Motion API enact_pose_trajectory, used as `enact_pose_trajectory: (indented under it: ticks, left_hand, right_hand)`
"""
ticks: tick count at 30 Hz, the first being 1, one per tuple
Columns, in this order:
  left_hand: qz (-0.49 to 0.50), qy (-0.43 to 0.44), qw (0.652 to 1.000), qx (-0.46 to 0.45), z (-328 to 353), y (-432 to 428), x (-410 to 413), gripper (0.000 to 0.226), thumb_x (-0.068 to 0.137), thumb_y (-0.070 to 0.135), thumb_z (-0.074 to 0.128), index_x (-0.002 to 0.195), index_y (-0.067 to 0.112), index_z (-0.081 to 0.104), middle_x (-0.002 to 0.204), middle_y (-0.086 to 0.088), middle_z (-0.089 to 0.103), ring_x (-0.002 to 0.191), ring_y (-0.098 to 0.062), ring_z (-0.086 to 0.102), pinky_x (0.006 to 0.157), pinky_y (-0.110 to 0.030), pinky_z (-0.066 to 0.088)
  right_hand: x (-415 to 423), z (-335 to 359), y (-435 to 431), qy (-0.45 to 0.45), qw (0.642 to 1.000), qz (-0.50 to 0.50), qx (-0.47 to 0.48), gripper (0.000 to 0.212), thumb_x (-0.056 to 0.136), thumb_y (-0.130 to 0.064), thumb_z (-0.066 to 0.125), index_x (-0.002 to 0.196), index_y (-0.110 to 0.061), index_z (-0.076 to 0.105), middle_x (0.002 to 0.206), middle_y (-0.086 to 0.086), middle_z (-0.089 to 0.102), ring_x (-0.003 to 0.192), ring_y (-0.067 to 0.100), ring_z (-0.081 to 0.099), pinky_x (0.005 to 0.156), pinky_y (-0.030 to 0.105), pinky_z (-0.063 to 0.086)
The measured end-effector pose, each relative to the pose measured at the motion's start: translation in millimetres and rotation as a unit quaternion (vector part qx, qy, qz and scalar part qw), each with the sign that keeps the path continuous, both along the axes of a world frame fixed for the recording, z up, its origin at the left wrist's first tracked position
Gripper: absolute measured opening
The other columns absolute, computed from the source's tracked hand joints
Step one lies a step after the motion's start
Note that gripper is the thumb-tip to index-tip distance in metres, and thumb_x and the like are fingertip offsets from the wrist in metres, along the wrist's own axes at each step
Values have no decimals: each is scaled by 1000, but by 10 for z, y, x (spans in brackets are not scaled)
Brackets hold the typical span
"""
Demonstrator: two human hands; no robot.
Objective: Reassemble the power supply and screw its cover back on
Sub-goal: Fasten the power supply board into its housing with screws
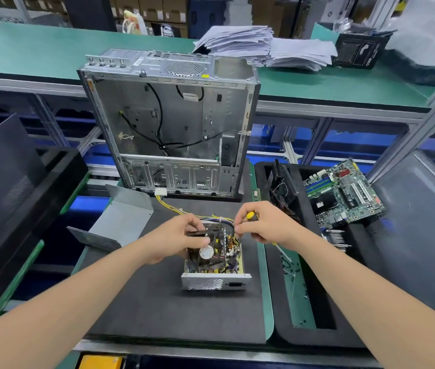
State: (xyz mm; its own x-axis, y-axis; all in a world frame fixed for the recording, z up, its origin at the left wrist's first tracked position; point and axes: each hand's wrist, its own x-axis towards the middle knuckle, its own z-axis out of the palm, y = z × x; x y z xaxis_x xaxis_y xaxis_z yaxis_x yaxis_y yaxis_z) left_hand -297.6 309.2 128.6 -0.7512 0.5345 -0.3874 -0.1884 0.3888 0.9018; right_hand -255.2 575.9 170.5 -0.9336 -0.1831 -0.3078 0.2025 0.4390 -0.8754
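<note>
The open power supply [215,272] sits on the dark mat [173,310], its circuit board and black fan [205,253] exposed, its perforated metal wall facing me. My left hand [176,235] grips the fan at the unit's far left. My right hand [261,226] holds a yellow-handled screwdriver [251,216] and pinches at the wires by the unit's far right corner. The grey metal cover [120,222] lies apart on the mat to the left. A bundle of yellow and black wires [171,207] runs from the unit to a white connector.
An empty computer case [173,123] stands upright behind the mat. A black tray [304,262] on the right holds a motherboard [344,193], loose screws and small parts. A black panel [6,182] leans at the left. Paper stacks [264,46] lie on the far green shelf.
</note>
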Motion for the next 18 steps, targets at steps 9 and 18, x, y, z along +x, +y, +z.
enact_pose_trajectory:
  ticks: [9, 18]
  left_hand:
    - [-140, 233, 953, -134, 87, 42, 143, 26, 83, 32, 85, 103, 37, 70, 99, 17, 73, 90, 9, 62, 78, -17, 47]
    - [-215, 206, 938, -176, 16, -52, 156, 26, 81, 49, 83, 103, 42, 72, 106, 21, 71, 95, 5, 63, 85, -17, 50]
  right_hand:
    - [98, -111, 80, -67, 997, 33, 29, 8, 84, -17, 78, 80, -12, 73, 75, 16, 72, 51, 17, 45, 45, 22, 28]
    - [205, -193, 90, -105, 994, 29, 23, 23, 86, -22, 85, 90, -4, 73, 84, 19, 75, 57, 14, 53, 42, 23, 33]
